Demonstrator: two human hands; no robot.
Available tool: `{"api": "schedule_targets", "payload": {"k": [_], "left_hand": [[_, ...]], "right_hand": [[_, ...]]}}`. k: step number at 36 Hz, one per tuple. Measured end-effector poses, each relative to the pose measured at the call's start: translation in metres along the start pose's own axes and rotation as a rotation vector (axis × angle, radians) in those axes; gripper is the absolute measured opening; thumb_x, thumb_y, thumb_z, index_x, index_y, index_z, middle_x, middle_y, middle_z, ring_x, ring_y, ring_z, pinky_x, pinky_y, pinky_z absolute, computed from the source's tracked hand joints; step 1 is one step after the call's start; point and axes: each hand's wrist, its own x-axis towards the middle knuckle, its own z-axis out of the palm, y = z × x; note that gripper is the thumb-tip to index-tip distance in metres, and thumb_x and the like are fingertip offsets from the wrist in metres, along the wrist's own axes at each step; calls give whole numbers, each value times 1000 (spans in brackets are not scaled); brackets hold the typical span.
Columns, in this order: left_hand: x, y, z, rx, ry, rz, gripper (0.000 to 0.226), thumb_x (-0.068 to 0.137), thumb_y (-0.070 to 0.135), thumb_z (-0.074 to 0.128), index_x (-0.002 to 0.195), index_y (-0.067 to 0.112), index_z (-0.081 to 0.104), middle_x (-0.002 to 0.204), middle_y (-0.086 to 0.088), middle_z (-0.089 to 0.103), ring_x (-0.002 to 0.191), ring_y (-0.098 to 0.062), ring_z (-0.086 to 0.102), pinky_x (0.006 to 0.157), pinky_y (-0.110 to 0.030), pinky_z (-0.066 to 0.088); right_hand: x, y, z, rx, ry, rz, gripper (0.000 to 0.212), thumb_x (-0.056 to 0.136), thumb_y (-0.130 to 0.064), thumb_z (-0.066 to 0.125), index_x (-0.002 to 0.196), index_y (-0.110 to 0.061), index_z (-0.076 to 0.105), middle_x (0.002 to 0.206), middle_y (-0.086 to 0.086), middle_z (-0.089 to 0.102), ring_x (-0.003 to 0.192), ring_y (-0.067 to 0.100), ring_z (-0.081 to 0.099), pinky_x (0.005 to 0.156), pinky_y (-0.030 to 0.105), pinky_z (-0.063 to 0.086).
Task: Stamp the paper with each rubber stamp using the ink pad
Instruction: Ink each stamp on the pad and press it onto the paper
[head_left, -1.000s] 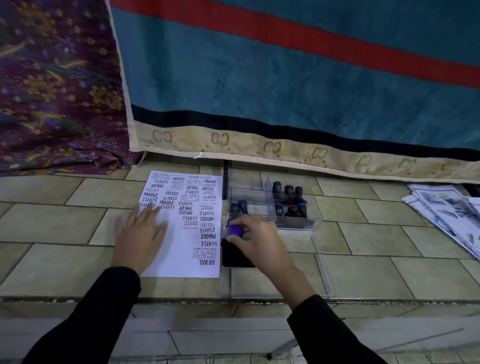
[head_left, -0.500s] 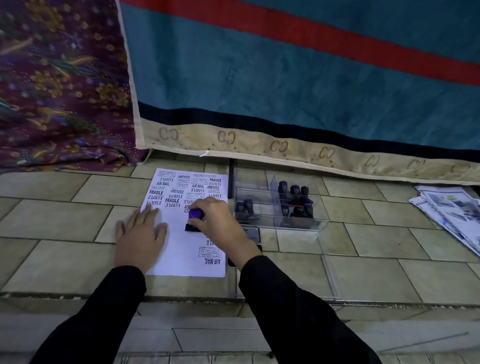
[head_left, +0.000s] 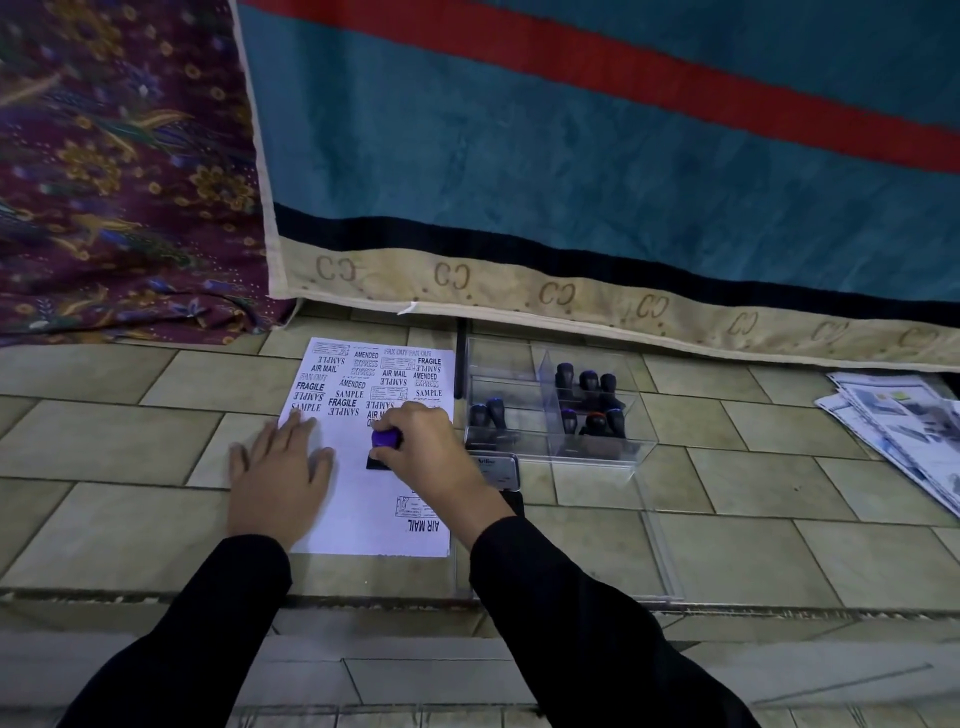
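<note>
Gripping a purple-topped rubber stamp (head_left: 385, 440), the right hand (head_left: 431, 457) curls its fingers round the handle, and the stamp's dark base sits on the paper (head_left: 363, 499). The left hand (head_left: 278, 478) lies flat, fingers spread, on the sheet's left edge. Just right of the right hand is the ink pad (head_left: 496, 470), partly hidden by the wrist. Beyond it, a clear plastic organiser (head_left: 597, 447) holds more stamps (head_left: 587, 384) upright. Printed leaflets (head_left: 904, 421) lie far to the right.

Probably a home: tiled floor (head_left: 130, 452), patterned cloth (head_left: 104, 182), hanging blanket (head_left: 571, 156).
</note>
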Motion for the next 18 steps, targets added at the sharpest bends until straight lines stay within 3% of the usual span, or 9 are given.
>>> {"api": "schedule_targets", "payload": {"k": [6, 18], "left_hand": [[-1, 1, -1, 11, -4, 5, 47, 97, 35, 42, 141, 18, 42, 156, -1, 32, 144, -23, 25, 116, -55, 11], [-1, 1, -1, 15, 3, 0, 48, 97, 36, 43, 142, 18, 42, 156, -1, 32, 144, -23, 24, 117, -54, 11]], "right_hand": [[0, -1, 0, -10, -26, 15, 29, 77, -10, 74, 104, -7, 68, 108, 12, 65, 103, 28, 56, 87, 42, 51], [9, 6, 1, 21, -30, 21, 29, 78, -12, 73, 106, -7, 67, 108, 13, 67, 100, 26, 59, 84, 33, 52]]}}
